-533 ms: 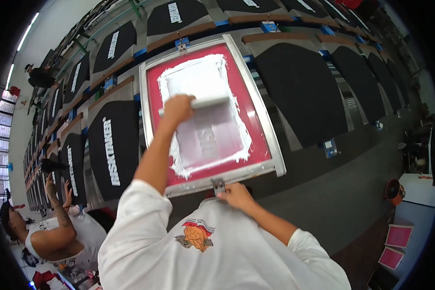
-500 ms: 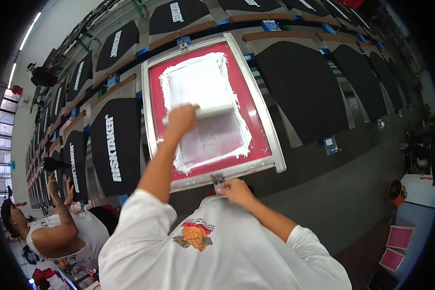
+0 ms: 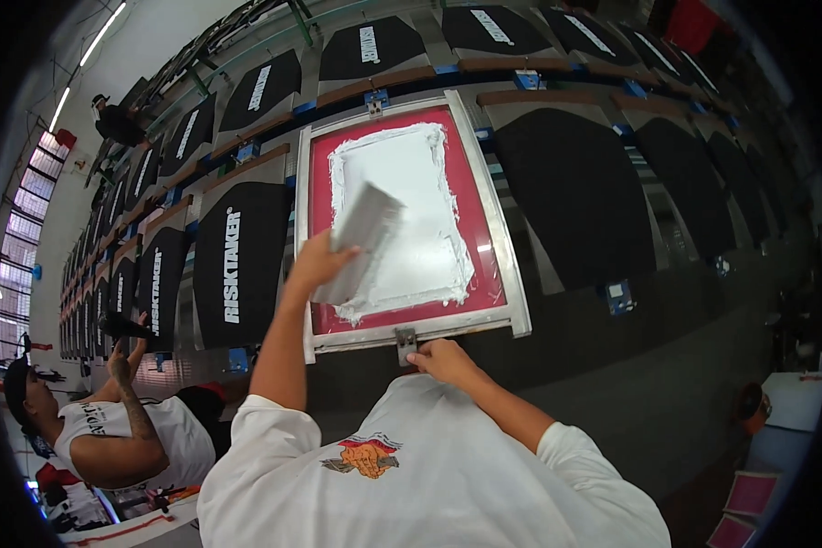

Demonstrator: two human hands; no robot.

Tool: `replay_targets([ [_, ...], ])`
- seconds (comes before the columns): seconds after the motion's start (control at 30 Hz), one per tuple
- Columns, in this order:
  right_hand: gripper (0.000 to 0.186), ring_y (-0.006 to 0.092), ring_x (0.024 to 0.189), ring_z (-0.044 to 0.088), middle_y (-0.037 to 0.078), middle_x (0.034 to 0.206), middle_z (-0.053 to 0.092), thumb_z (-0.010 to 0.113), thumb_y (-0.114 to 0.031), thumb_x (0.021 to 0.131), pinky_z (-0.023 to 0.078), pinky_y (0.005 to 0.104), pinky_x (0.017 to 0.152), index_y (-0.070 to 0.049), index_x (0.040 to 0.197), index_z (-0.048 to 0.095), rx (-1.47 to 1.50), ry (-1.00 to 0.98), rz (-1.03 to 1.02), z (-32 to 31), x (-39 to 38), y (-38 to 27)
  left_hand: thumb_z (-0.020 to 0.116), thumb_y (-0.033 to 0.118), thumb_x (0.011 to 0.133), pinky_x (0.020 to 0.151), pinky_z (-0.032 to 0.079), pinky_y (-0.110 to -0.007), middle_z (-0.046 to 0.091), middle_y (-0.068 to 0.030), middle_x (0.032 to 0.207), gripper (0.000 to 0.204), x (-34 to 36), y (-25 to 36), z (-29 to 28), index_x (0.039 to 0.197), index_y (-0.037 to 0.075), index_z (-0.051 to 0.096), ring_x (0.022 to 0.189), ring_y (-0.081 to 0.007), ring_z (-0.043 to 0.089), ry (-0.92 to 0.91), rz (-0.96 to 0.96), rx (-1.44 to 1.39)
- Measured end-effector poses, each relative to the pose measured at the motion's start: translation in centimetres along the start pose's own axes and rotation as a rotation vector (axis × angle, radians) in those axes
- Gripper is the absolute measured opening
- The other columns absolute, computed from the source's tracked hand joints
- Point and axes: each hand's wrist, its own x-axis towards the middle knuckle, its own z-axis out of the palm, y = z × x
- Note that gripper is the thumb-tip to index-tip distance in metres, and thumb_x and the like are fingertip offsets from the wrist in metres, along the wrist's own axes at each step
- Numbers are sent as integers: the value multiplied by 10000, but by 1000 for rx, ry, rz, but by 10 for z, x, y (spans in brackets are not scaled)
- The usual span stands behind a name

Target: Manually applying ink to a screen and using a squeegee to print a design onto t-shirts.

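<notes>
A screen-printing frame (image 3: 491, 196) with a silver border and red mesh margin lies in front of me. White ink (image 3: 416, 215) covers its middle, with thick ridges round the edges. My left hand (image 3: 321, 263) grips a grey squeegee (image 3: 367, 236), slightly blurred, tilted over the left part of the inked mesh; I cannot tell whether its edge touches. My right hand (image 3: 443, 359) is closed on a small metal bracket (image 3: 406, 347) at the frame's near edge, close to my white shirt. What lies under the screen is hidden.
Black fabric panels with white lettering (image 3: 233, 265) lie on boards to the left and along the far row. Plain black panels (image 3: 571, 196) extend right. Blue brackets (image 3: 619, 298) stick out from the boards. A co-worker (image 3: 137, 434) is at the lower left; a fan (image 3: 751, 408) stands right.
The squeegee, earlier lying across the middle of the screen, is now turned lengthwise and left. White covers the near mesh that looked pinkish. My right hand keeps the bracket.
</notes>
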Motion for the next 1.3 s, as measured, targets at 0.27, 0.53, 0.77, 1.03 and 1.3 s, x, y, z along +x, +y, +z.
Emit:
replay_targets([
  [0.27,621,398,943,600,289,985,618,465,-520,889,448,441,853,55,1093,580,-515,677,201,-147,42,23,687,251,824,756,515,-373,649,-140,1003,462,19,-139,4,1150,-49,556,841,-241,645,-31,-423,-923],
  [0.53,570,253,833,648,194,909,674,519,-478,900,484,335,756,59,1051,632,194,608,242,-186,-11,23,717,203,786,749,527,-363,657,-132,982,436,7,-50,1,1121,-40,579,832,-224,652,-88,-320,-956],
  [0.77,494,256,760,664,157,809,686,561,-484,869,490,355,690,-16,975,679,172,672,100,-351,-53,67,679,191,819,733,555,-388,658,-160,975,391,26,88,96,1105,-56,578,805,-266,669,-90,-414,-1003],
  [1.03,490,156,733,618,131,793,679,573,-451,881,472,315,671,22,966,672,227,573,66,-431,-70,116,706,170,800,753,528,-345,657,-131,975,408,7,183,132,1118,-48,572,823,-220,656,-16,-377,-1072],
  [1.3,469,103,720,564,90,793,670,585,-408,897,462,284,668,43,993,670,342,677,108,-442,-85,127,718,173,788,715,550,-372,655,-163,942,408,16,215,143,1090,-61,574,792,-236,662,-21,-366,-1067],
])
